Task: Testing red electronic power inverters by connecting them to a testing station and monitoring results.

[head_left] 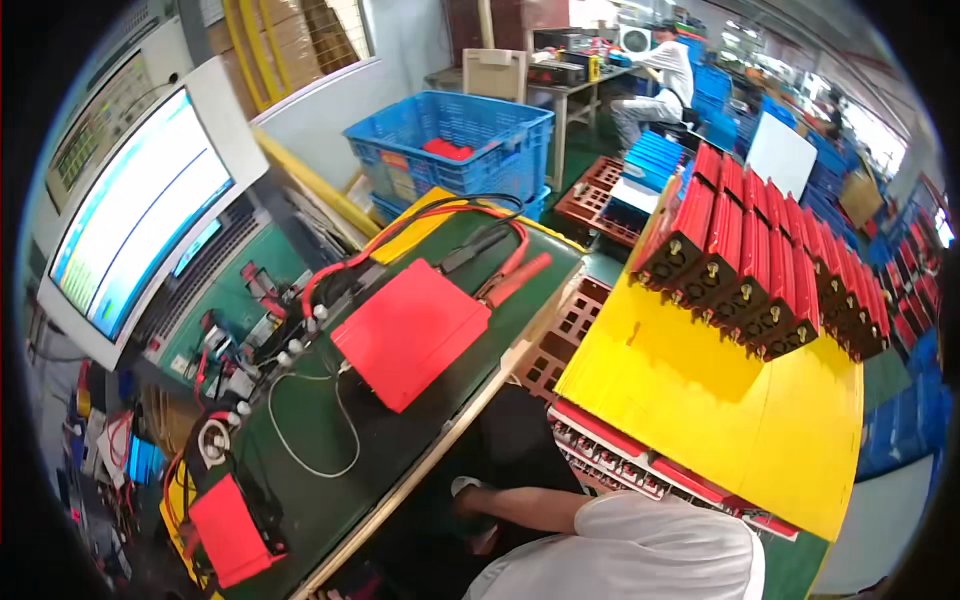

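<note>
- One hand (468, 497) shows at the lower edge, reaching down below the bench edge; which hand it is, its spread and any hold, I cannot tell. The other is out of view.
- The red battery (410, 332) lies flat on the green bench (330, 470), untouched, red clamp leads (515, 278) beside it.
- Risk: the loose clamps could touch each other or the terminals and short.
- The red battery row (770, 270) on the yellow sheet (700, 400) could tip if knocked.

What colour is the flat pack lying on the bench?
Red flat pack, clearest in the head view.
</note>
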Available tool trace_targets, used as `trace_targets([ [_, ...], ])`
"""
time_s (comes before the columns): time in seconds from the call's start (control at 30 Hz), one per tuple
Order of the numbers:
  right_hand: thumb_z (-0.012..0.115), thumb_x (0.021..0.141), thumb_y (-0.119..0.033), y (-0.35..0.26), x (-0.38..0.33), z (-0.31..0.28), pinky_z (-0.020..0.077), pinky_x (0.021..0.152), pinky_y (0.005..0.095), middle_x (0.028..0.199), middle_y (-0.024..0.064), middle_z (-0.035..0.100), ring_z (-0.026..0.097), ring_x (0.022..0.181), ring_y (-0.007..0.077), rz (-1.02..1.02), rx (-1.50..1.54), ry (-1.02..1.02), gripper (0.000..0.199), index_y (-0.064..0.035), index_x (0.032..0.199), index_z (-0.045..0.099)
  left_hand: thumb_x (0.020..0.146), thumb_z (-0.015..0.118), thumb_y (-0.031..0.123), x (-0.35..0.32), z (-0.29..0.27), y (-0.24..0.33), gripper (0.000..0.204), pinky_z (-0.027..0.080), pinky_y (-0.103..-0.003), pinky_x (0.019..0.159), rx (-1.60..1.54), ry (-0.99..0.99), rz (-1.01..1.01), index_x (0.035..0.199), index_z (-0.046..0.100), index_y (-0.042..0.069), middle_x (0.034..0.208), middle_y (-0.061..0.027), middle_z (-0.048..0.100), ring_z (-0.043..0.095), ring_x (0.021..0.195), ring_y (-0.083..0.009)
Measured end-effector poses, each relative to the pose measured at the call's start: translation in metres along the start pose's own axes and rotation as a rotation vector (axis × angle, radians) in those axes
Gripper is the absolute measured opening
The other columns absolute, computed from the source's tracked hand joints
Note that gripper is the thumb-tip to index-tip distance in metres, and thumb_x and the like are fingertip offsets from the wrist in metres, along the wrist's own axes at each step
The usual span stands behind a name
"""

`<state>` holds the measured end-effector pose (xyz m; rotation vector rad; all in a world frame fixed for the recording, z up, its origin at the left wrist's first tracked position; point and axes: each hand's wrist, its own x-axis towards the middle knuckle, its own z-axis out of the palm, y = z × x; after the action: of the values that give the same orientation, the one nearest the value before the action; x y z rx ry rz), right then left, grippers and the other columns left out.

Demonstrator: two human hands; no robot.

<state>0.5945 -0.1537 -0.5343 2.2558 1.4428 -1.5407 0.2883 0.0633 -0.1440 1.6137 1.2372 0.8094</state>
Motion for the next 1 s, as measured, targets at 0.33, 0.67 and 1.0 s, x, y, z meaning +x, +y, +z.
trace_targets([
  [0.33, 0.078, 0.085, -0.031, -0.062, -0.036, -0.016, 0.0610, 0.085, 0.0544, 0.117, 0.0099, 0.080, 0.076, 0.104, 0.0351, -0.187, -0.143, 0.154, 0.027, -0.0176, 0.108, 0.084, 0.112, 0.062, 0.025, 0.012, 0.049, 0.031, 0.067, 0.051, -0.049, 0.107, 0.223, 0.395, 0.001, 0.167, 0.034, -0.001, 0.152, -0.0302, 0.057, 0.062, 0.130, -0.0433],
  [0.67, 0.076, 0.083, -0.027, -0.076, -0.049, -0.022, 0.0609, 0.070, 0.0526, 0.093, 0.0127, 0.080, 0.077, 0.085, 0.0336, -0.345, -0.300, 0.257, 0.022, -0.0147, 0.099, 0.084, 0.111, 0.061, 0.014, 0.043, 0.042, -0.044, 0.075, 0.044, -0.042, 0.117, 0.204, 0.337, 0.165, 0.172, 0.020, 0.001, 0.166, -0.0260, 0.043, 0.053, 0.145, -0.0354],
  [1.0, 0.068, 0.089, -0.022, -0.116, -0.180, -0.104, 0.0619, 0.081, 0.0456, 0.109, 0.0171, 0.082, 0.079, 0.098, 0.0332, -0.256, -0.268, 0.060, 0.026, -0.0079, 0.104, 0.085, 0.105, 0.056, -0.006, 0.013, 0.038, -0.029, 0.083, 0.030, -0.038, 0.127, -0.265, 0.105, 0.161, 0.175, 0.016, 0.011, 0.173, -0.0186, 0.036, 0.040, 0.155, -0.0280],
])
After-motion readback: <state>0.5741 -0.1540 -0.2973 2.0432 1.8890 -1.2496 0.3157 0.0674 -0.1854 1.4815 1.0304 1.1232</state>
